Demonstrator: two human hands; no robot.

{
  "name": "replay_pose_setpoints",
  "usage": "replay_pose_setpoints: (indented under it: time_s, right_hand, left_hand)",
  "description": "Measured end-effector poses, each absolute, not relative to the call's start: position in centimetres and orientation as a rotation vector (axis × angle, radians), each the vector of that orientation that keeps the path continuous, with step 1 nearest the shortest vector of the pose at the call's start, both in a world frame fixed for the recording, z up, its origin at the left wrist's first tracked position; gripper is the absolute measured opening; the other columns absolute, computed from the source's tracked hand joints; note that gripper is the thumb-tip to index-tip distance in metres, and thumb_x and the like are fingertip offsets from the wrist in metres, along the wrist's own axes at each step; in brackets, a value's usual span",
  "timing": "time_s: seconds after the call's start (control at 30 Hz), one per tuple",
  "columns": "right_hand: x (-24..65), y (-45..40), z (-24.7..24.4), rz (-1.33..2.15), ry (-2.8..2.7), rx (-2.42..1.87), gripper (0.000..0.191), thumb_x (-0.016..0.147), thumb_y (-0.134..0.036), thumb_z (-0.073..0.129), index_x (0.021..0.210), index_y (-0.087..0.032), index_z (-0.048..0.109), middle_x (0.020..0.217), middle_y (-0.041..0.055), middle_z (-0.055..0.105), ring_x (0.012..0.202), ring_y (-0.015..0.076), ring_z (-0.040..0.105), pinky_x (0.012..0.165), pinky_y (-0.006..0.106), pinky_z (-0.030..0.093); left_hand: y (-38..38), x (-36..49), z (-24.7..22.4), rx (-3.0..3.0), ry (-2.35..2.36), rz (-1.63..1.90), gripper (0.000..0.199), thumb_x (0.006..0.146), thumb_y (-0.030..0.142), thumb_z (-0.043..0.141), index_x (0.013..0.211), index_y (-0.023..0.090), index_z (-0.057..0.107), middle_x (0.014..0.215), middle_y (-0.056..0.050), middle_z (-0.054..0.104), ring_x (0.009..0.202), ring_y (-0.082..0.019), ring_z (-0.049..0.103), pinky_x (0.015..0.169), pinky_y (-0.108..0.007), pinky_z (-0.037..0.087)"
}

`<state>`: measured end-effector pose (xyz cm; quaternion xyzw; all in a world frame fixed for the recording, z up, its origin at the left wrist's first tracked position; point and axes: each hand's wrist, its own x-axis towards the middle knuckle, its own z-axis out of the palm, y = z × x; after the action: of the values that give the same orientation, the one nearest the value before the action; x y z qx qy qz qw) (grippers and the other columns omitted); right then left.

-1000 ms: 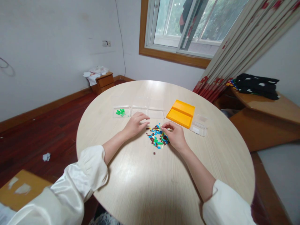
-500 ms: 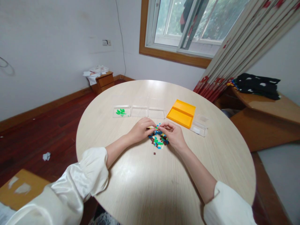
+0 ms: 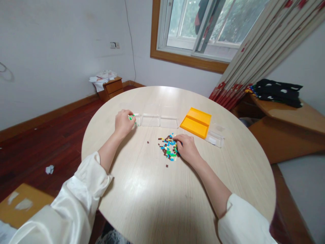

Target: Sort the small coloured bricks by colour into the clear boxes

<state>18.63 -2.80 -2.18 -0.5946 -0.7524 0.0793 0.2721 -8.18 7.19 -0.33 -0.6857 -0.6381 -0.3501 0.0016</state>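
A pile of small toy building bricks point(image 3: 168, 149) in brown, blue, green, yellow and white lies mid-table. My left hand point(image 3: 124, 122) is at the leftmost clear plastic box point(image 3: 138, 120), thumb and fingers curled in a pinch with green bricks point(image 3: 130, 118) showing at the tips. The hand covers most of that box, so how many green bricks lie inside is hidden. At the right edge of the pile, my right hand point(image 3: 187, 147) rests with fingers bent down and closed among the bricks. Whatever those fingertips pinch is hidden.
Two more clear boxes point(image 3: 150, 120) continue the row to the right. An open yellow case point(image 3: 196, 122) lies behind my right hand, beside another clear box point(image 3: 215, 139). Single brown bricks sit apart from the pile, one left point(image 3: 148, 142) and one in front point(image 3: 167, 166).
My left hand has left the pile and moved left and away to the leftmost box. My right hand stays by the pile, its fingers lower. A brown brick now lies left of the pile.
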Motion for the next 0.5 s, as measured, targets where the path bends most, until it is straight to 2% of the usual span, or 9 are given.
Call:
replay_pose_setpoints:
  time_s: [0.23,0.5]
  right_hand:
    - [18.8,-2.8,-2.2,0.151,-2.042,-1.644,0.030,0.076,-0.006,0.042,0.087,-0.017,0.068,0.094,0.0072,0.070,0.092,0.0207,0.060,0.080,0.035,0.034]
    - [18.7,-2.8,-2.2,0.073,-2.033,-1.649,0.017,0.081,-0.016,0.052,0.083,-0.017,0.068,0.089,0.0068,0.070,0.087,0.0205,0.059,0.078,0.033,0.033]
  left_hand:
    - [7.7,-9.7,-0.4,-2.040,-2.183,-0.865,0.018,0.073,0.024,0.052,0.084,0.018,0.065,0.090,-0.010,0.060,0.093,-0.027,0.053,0.081,-0.037,0.040]
    - [7.5,-9.3,-0.7,-2.062,-2.181,-0.852,0.026,0.076,0.029,0.050,0.095,0.018,0.064,0.098,-0.010,0.061,0.099,-0.028,0.052,0.085,-0.039,0.039]
